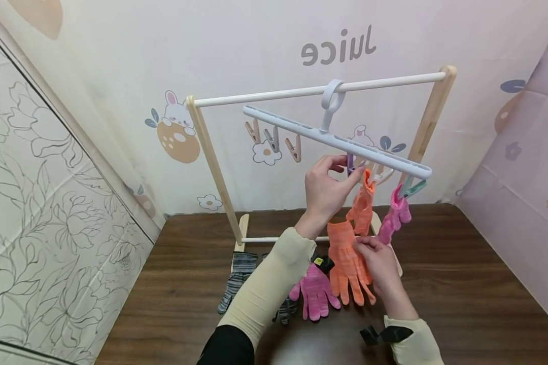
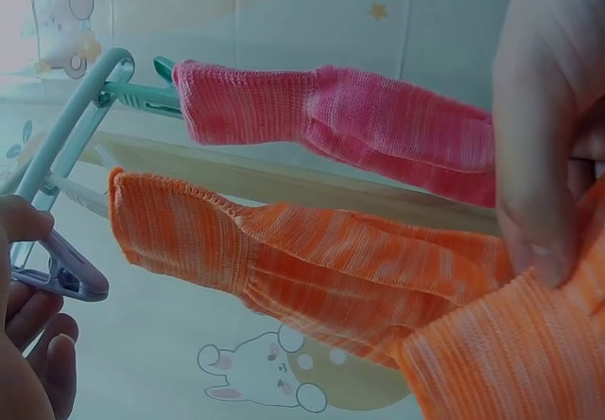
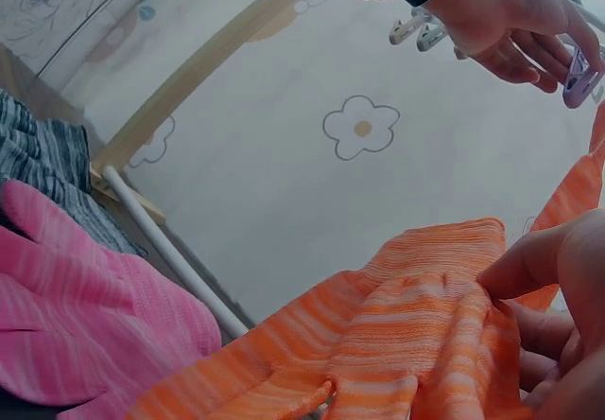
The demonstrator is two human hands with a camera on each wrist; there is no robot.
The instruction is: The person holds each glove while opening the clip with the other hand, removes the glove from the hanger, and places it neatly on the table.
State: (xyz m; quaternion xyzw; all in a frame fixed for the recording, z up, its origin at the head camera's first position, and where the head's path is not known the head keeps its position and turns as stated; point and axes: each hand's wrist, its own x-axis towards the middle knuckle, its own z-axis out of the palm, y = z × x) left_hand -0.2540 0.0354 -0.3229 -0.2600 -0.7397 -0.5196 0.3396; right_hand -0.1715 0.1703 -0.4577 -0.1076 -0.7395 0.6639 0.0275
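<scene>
My left hand [image 1: 347,170] is raised to the white clip hanger [image 1: 301,129] and pinches a purple clip [image 1: 350,163] under its bar. The left wrist view shows that clip [image 2: 61,273] squeezed between my fingers [image 2: 33,340]. Beside it an orange glove [image 1: 362,203] hangs from a clip, and a pink glove [image 1: 395,215] hangs from a teal clip [image 1: 411,188]. My right hand [image 1: 364,244] grips a second orange glove [image 1: 347,266] by its cuff, lifted above the table. The right wrist view shows that glove [image 3: 416,335] under my fingers [image 3: 553,273].
The hanger hooks over the white rail of a wooden rack [image 1: 210,152] on a dark wooden table [image 1: 461,284]. A pink glove [image 1: 315,291] and grey striped gloves [image 1: 238,279] lie on the table by my left forearm. Several empty clips [image 1: 274,139] hang left of my hand.
</scene>
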